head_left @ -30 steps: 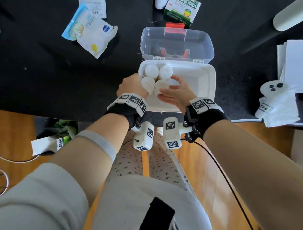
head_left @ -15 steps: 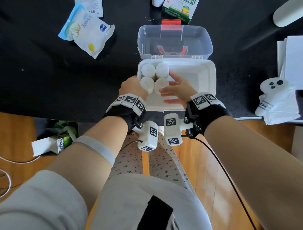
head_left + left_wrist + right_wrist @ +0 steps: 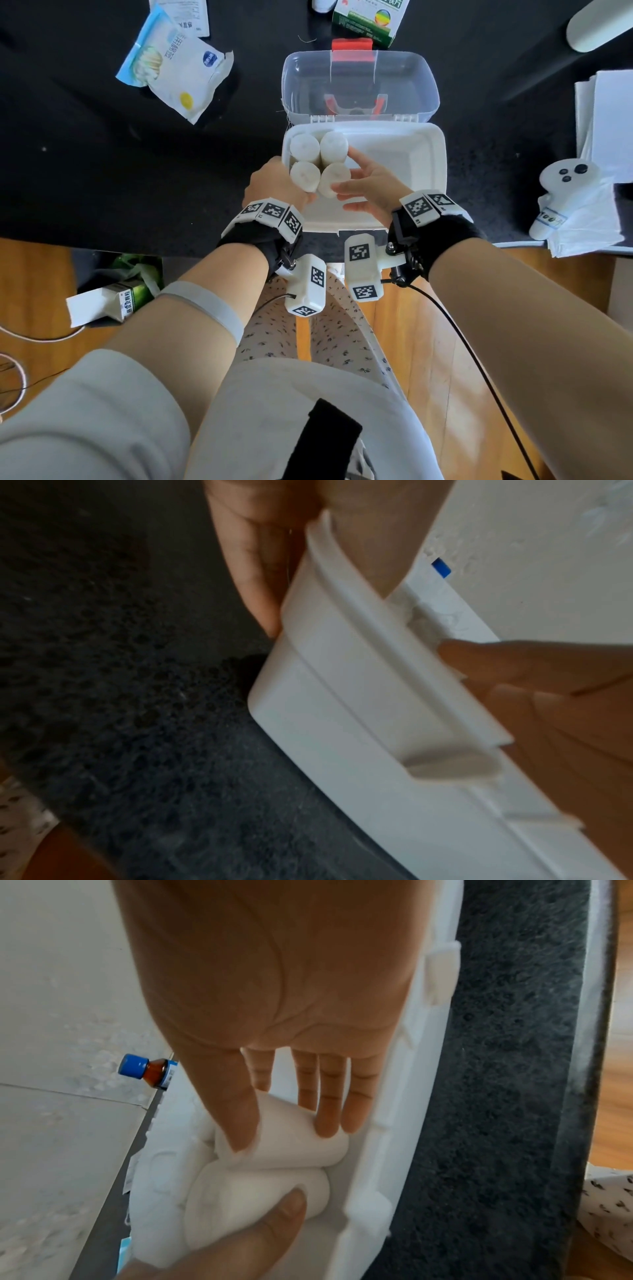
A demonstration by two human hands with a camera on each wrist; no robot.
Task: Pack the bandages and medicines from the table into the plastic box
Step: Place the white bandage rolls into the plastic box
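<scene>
left hand [image 3: 274,181] grips plastic box [image 3: 424,164] rim at 9 o'clock, steadying it | right hand [image 3: 370,185] fingers straight, pressing bandage rolls [image 3: 320,161] snug; likely saving room

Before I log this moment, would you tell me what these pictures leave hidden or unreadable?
- Left hand fingertips: head view, hidden behind the white bandage rolls and the white plastic box rim.
- Green-and-white medicine carton: head view, cut off by the top edge.
- Brown bottle with blue cap: right wrist view, its label is hidden by the right hand.
</scene>
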